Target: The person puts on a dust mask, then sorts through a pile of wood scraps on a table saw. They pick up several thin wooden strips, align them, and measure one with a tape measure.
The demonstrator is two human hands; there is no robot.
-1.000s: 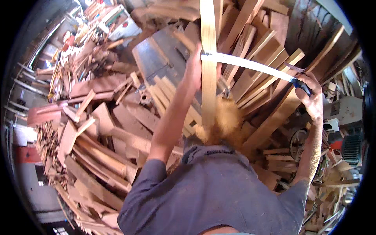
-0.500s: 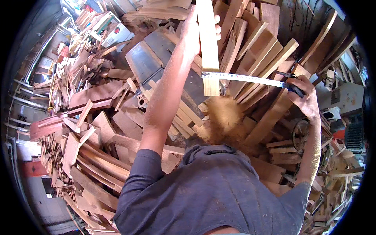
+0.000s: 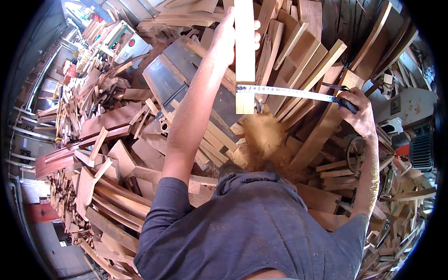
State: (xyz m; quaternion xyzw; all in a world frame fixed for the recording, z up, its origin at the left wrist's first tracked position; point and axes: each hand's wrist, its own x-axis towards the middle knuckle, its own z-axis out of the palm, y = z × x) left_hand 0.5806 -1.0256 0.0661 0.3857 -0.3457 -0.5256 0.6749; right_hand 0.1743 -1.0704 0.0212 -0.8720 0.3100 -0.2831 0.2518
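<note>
My left hand (image 3: pixel 227 37) is wrapped round a pale wooden board (image 3: pixel 245 60), its fingertips showing along the board's right edge. The board points away from me, and its far end runs out of view at the top. My right hand (image 3: pixel 358 112), dusted with sawdust, grips a dark tape measure (image 3: pixel 347 105) off to the right. From that case the white blade (image 3: pixel 294 93) stretches left and lies across the board a little above its near end. A dark strap sticks out beside the case.
A grey metal machine table (image 3: pixel 175 70) stands beyond my left forearm. Planks (image 3: pixel 312 70) lean in a dense stack at the far right. Offcuts (image 3: pixel 116 163) pile up on the left. Sawdust (image 3: pixel 263 135) heaps on the floor before me. A handwheel (image 3: pixel 354 156) sits below my right hand.
The whole view has shifted slightly, so the surroundings sit a little further left. Both hands keep their grips, and the blade still crosses the board at about the same place.
</note>
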